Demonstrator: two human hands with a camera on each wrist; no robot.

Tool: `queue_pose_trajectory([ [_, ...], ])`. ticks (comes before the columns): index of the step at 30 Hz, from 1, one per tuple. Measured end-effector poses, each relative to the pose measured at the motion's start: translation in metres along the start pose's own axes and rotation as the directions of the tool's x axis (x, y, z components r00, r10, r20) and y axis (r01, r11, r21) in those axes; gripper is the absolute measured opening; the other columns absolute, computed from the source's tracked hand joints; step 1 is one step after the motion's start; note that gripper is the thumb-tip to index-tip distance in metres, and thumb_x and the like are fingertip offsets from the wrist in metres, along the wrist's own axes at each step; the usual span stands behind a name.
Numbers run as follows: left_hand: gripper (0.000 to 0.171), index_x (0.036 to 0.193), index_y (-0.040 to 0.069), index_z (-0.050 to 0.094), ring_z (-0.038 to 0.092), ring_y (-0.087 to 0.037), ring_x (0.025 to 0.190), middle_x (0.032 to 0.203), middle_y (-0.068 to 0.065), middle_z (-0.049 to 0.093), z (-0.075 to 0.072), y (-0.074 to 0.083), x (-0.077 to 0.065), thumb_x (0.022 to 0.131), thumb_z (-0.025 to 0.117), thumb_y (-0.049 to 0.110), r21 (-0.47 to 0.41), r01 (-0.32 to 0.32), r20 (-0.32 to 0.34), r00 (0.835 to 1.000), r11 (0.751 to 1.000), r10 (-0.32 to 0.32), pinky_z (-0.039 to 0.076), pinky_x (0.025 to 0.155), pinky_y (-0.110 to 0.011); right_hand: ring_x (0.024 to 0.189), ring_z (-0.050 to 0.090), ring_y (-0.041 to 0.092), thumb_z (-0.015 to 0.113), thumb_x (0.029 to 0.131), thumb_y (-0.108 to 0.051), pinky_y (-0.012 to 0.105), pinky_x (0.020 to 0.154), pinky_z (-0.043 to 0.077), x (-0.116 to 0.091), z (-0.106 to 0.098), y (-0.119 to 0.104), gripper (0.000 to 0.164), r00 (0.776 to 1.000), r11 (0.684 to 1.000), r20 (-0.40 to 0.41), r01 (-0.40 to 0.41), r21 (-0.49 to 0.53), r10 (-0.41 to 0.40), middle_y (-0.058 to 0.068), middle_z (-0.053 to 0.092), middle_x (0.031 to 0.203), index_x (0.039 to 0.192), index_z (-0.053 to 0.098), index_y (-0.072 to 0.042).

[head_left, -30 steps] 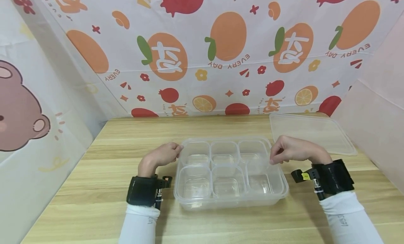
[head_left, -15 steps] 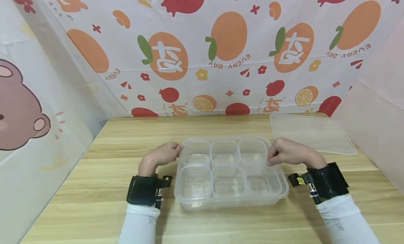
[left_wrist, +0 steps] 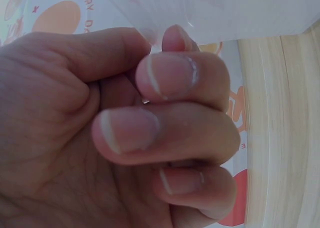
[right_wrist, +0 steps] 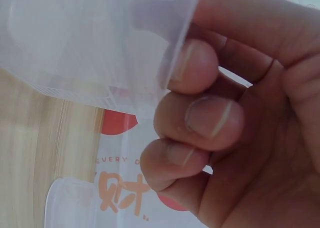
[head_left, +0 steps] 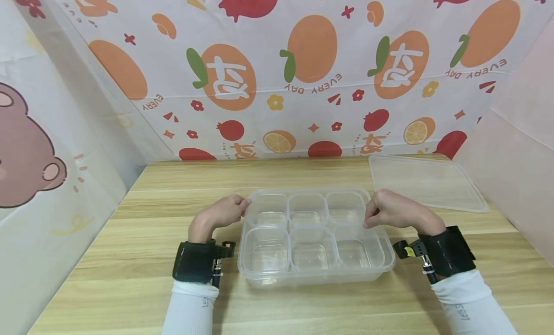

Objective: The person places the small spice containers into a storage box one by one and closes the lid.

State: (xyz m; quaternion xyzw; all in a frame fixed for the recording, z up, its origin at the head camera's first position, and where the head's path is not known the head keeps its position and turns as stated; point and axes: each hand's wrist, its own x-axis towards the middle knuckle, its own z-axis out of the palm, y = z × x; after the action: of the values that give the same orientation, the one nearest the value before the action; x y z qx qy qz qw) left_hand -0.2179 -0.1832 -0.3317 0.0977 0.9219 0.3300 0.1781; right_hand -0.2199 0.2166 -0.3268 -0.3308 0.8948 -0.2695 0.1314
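A large clear plastic container [head_left: 318, 278] sits on the table, holding several small clear boxes in two rows. My left hand [head_left: 222, 212] pinches the container's rim near its back left corner; in the left wrist view thumb and forefinger meet at the translucent edge, the other fingers [left_wrist: 175, 133] curled below. At the right side, my right hand [head_left: 396, 210] pinches the rim of the front right small box [head_left: 355, 253], which sits in the container. The right wrist view shows thumb and forefinger at a translucent wall [right_wrist: 95, 43]; part of the forefinger is hidden behind it.
A flat clear lid [head_left: 428, 183] lies on the wooden table [head_left: 143, 258] at the back right. Behind stands a fruit-printed cloth [head_left: 268, 60]. Cloths also hang at the left and right sides. Each wrist wears a black strap [head_left: 195, 262] with a camera.
My right hand has shifted slightly left with the front right small box, which now sits closer to its neighbours. The left hand has stayed at the container's rim.
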Motion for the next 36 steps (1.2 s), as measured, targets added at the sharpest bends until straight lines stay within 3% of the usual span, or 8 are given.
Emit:
queue_pose_trajectory([
  [5,0.035,0.095,0.001,0.058,0.046,-0.022,0.078,0.086,-0.008,0.05,-0.001,0.001,0.0,0.112,0.035,0.021,0.001,0.0,0.005,1.0,1.0,0.0,0.036,0.069,-0.036,0.062,0.047,0.006,0.079,0.084,-0.002,0.025,0.059,0.043,0.001,0.002,-0.002,0.013,1.0,1.0,-0.012,0.001,-0.027,-0.002,-0.009,0.063,0.068,0.073,0.078,-0.009],
  [10,0.034,0.101,-0.001,0.059,0.051,-0.026,0.087,0.094,-0.011,0.054,-0.001,0.001,-0.002,0.112,0.035,0.021,0.003,0.002,0.007,1.0,1.0,-0.002,0.04,0.074,-0.038,0.061,0.047,0.006,0.08,0.084,-0.003,0.024,0.059,0.042,0.002,0.004,-0.004,0.014,1.0,0.999,-0.019,-0.001,-0.041,0.001,-0.009,0.063,0.067,0.072,0.077,-0.009],
  [16,0.035,0.098,0.0,0.059,0.05,-0.025,0.083,0.09,-0.01,0.053,-0.001,0.0,0.0,0.111,0.035,0.02,0.012,0.003,0.0,1.0,1.0,-0.003,0.039,0.072,-0.037,0.062,0.048,0.007,0.08,0.084,-0.004,0.025,0.059,0.044,0.002,0.004,-0.003,0.013,1.0,0.999,-0.019,-0.014,-0.037,0.013,-0.008,0.064,0.068,0.072,0.077,-0.009],
  [21,0.034,0.103,-0.002,0.06,0.053,-0.028,0.091,0.097,-0.012,0.056,0.0,0.0,0.0,0.111,0.035,0.02,0.016,0.004,0.0,1.0,1.0,-0.004,0.042,0.077,-0.04,0.061,0.047,0.008,0.078,0.085,-0.004,0.025,0.059,0.043,0.002,0.004,-0.002,0.013,1.0,1.0,-0.011,-0.013,-0.027,0.013,-0.008,0.063,0.068,0.073,0.077,-0.008],
  [26,0.034,0.1,-0.001,0.059,0.05,-0.025,0.085,0.092,-0.011,0.054,0.0,0.0,0.0,0.111,0.035,0.021,0.008,-0.001,0.0,1.0,1.0,0.001,0.039,0.073,-0.038,0.063,0.049,0.011,0.076,0.087,-0.003,0.026,0.06,0.044,0.0,0.002,-0.001,0.012,0.999,0.999,-0.015,-0.041,-0.006,0.041,-0.008,0.061,0.068,0.076,0.077,-0.008],
  [30,0.034,0.097,0.0,0.058,0.049,-0.025,0.083,0.09,-0.01,0.052,0.0,0.0,0.0,0.111,0.036,0.021,0.002,0.0,0.001,1.0,1.0,0.0,0.038,0.071,-0.037,0.061,0.046,0.011,0.075,0.088,-0.002,0.025,0.057,0.04,-0.004,0.003,0.0,0.011,0.991,0.999,-0.127,-0.05,0.007,0.051,-0.007,0.059,0.068,0.078,0.076,-0.006],
  [33,0.034,0.099,0.0,0.059,0.051,-0.027,0.088,0.094,-0.012,0.054,0.0,0.0,0.0,0.112,0.035,0.022,0.007,0.0,0.003,1.0,1.0,0.0,0.04,0.075,-0.039,0.062,0.045,0.012,0.074,0.089,-0.002,0.026,0.057,0.038,-0.008,0.004,0.003,0.012,0.963,0.998,-0.262,-0.068,0.013,0.069,-0.005,0.059,0.068,0.078,0.075,-0.006],
  [36,0.035,0.101,-0.001,0.058,0.053,-0.029,0.091,0.098,-0.014,0.055,-0.001,0.0,-0.002,0.112,0.035,0.022,0.013,0.0,0.003,1.0,1.0,0.0,0.042,0.077,-0.042,0.063,0.045,0.014,0.072,0.091,-0.003,0.026,0.058,0.038,-0.01,0.006,0.008,0.015,0.933,0.995,-0.346,-0.098,0.009,0.095,-0.005,0.056,0.067,0.076,0.072,-0.007],
])
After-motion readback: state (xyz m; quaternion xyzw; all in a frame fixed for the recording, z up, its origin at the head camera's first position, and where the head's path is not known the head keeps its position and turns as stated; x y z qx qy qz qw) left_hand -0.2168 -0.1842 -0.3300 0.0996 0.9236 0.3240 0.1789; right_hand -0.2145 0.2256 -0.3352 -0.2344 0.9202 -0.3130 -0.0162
